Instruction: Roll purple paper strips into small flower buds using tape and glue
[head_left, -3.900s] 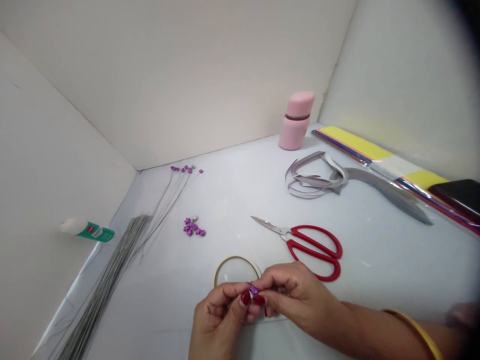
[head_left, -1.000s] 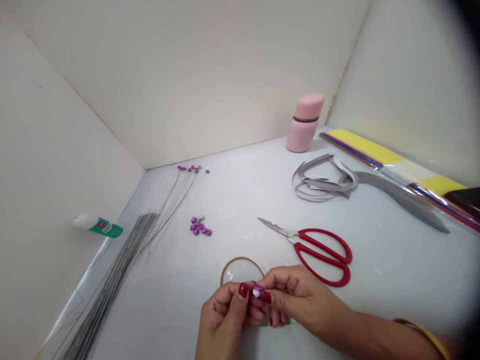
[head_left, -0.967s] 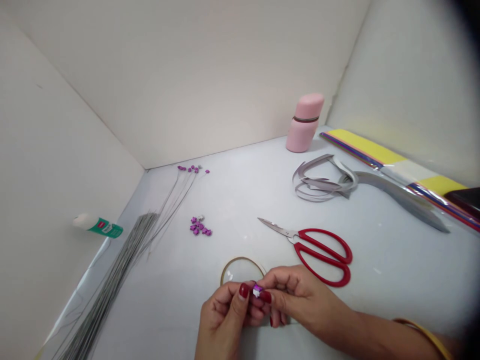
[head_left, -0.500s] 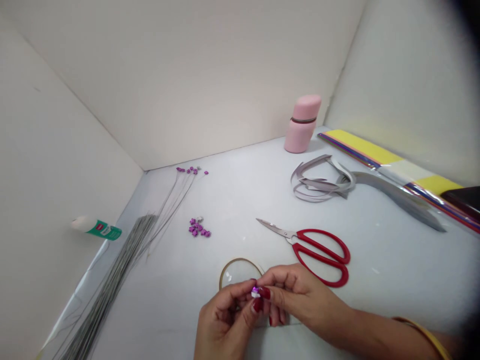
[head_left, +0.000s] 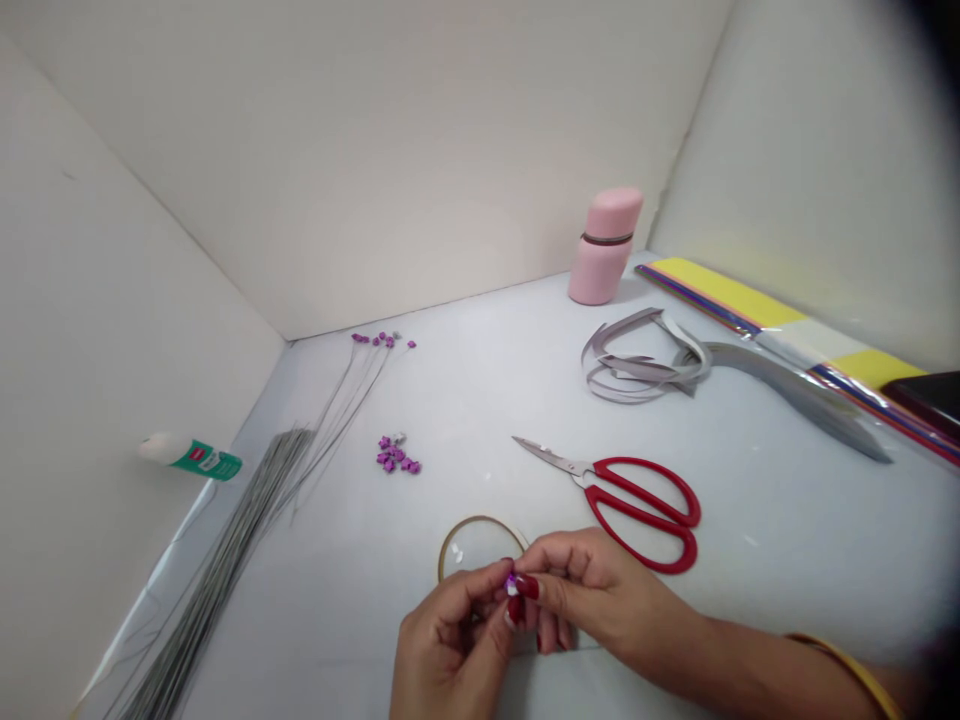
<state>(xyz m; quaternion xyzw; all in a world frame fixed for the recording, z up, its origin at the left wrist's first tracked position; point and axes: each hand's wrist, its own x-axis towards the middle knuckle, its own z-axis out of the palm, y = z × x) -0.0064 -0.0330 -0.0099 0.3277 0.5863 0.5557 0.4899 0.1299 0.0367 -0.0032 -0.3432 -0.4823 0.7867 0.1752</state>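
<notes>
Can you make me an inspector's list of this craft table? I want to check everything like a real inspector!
surface: white board
job's things: small purple piece, pinched; tape roll under the hands; loose purple pieces; thin grey wires
clutter: red-handled scissors, grey paper strips, glue bottle
grippers: left hand and right hand both pinch the purple piece
cables: nothing seen
surroundings: white walls, pink bottle, coloured paper pack

We log: white tabletop (head_left: 757,530) | 1 o'clock pink bottle (head_left: 604,250) | 2 o'clock grey paper strips (head_left: 637,365) | 4 o'clock red scissors (head_left: 645,510) | 6 o'clock tape roll (head_left: 480,522) | 8 o'clock wire bundle (head_left: 225,540) | 9 o'clock purple beads (head_left: 396,455), glue tube (head_left: 202,459)
</notes>
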